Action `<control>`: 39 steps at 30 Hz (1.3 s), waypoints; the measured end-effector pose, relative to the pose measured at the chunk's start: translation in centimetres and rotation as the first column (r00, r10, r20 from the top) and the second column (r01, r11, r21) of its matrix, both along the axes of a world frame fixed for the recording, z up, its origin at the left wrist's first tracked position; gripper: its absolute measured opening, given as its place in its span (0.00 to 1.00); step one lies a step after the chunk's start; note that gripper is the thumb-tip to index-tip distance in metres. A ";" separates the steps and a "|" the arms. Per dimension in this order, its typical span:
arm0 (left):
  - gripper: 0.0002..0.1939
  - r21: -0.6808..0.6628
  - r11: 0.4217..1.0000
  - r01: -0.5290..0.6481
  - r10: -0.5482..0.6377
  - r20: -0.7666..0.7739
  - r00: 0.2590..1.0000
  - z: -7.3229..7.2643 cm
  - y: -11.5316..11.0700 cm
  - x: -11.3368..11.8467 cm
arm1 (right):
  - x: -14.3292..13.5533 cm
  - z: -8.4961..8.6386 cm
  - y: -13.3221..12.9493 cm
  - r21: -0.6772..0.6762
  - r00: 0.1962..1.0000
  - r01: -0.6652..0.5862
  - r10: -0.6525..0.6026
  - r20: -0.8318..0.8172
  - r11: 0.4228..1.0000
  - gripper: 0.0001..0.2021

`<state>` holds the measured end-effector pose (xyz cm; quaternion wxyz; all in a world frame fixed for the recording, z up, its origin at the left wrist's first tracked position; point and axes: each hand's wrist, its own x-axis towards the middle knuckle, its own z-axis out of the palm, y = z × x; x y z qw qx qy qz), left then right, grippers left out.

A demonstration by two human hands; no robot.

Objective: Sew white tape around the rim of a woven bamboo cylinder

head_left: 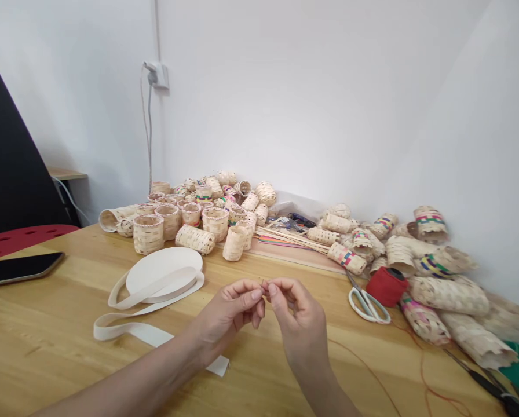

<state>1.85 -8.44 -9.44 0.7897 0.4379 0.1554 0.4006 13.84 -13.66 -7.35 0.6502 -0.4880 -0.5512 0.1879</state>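
Observation:
My left hand [231, 310] and my right hand [300, 315] meet above the table, thumbs and forefingers pinched together. A thin dark-red strand shows between the fingertips; it is too fine to tell whether a needle is there too. Red thread [364, 365] trails from behind my right hand across the wood toward the lower right. A red thread spool [386, 286] sits on the right, next to white-handled scissors [368, 304]. Partly behind my left forearm, a roll of cream ribbon [166, 275] lies flat, its loose end [219, 366] showing past the wrist.
Several small woven bamboo baskets [149, 233] stand and lie at the back left; more woven pieces [448, 294] are heaped on the right. Thin strips [292, 238] lie between them. A phone [20, 269] rests at the left edge, black-handled scissors [485, 382] at lower right.

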 end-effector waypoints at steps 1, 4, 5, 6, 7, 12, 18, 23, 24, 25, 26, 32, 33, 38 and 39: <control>0.09 -0.003 1.000 -0.003 0.003 -0.003 1.000 0.0 0.0 0.0 | 0.0 0.0 0.0 0.003 1.000 0.003 -0.003 -0.001 1.000 0.07; 0.10 -0.011 1.000 -0.009 0.009 -0.011 1.000 0.2 -0.1 0.0 | 0.1 0.0 0.0 0.002 1.000 -0.015 0.014 0.023 1.000 0.07; 0.10 -0.013 1.000 -0.008 0.008 -0.013 1.000 0.2 -0.1 0.0 | 0.1 0.0 0.0 0.004 0.999 -0.015 0.015 0.037 1.000 0.07; 0.10 -0.012 1.000 -0.006 0.006 -0.014 1.000 0.3 -0.1 0.0 | 0.2 0.0 0.0 0.007 0.999 -0.011 0.011 0.049 1.000 0.07; 0.10 -0.012 1.000 -0.003 0.003 -0.014 1.000 0.3 -0.1 0.0 | 0.2 0.0 0.0 0.012 0.998 -0.006 0.005 0.055 1.000 0.06; 0.09 -0.013 1.000 0.000 0.000 -0.006 1.000 0.2 -0.1 0.0 | 0.1 0.0 0.0 0.014 0.999 0.001 -0.002 0.035 1.000 0.06; 0.09 -0.013 1.000 -0.004 0.004 0.003 1.000 0.1 0.0 0.1 | 0.1 0.0 0.0 0.024 0.999 0.009 -0.009 0.037 1.000 0.06; 0.09 -0.004 1.000 0.001 -0.001 0.020 1.000 0.1 0.0 0.0 | 0.2 -0.1 0.0 0.006 0.999 -0.009 0.009 0.034 1.000 0.06; 0.09 -0.004 1.000 -0.001 0.001 0.022 1.000 0.0 0.0 0.0 | 0.2 -0.2 0.1 0.001 0.999 -0.016 0.016 0.037 1.000 0.06; 0.09 -0.006 1.000 -0.003 0.004 0.022 1.000 0.0 0.0 0.1 | 0.3 -0.3 0.1 0.000 0.999 -0.023 0.023 0.043 1.000 0.06; 0.09 -0.009 1.000 -0.006 0.006 0.022 1.000 0.0 0.0 0.1 | 0.4 -0.3 0.1 0.001 0.998 -0.029 0.029 0.054 1.000 0.06; 0.09 -0.022 1.000 -0.003 0.004 0.019 1.000 -0.2 0.0 0.1 | 0.6 -0.6 0.3 0.018 0.996 -0.042 0.041 0.076 0.999 0.07; 0.09 -0.022 1.000 -0.003 0.003 0.019 1.000 -0.2 0.0 0.1 | 0.6 -0.6 0.3 0.016 0.996 -0.048 0.047 0.071 0.999 0.07; 0.09 -0.020 1.000 -0.004 0.005 0.022 1.000 -0.2 0.1 0.1 | 0.6 -0.6 0.3 -0.006 0.997 -0.041 0.041 0.072 0.999 0.07; 0.09 -0.021 1.000 -0.005 0.005 0.021 1.000 -0.2 0.1 0.1 | 0.6 -0.6 0.3 -0.013 0.997 -0.037 0.038 0.074 0.999 0.08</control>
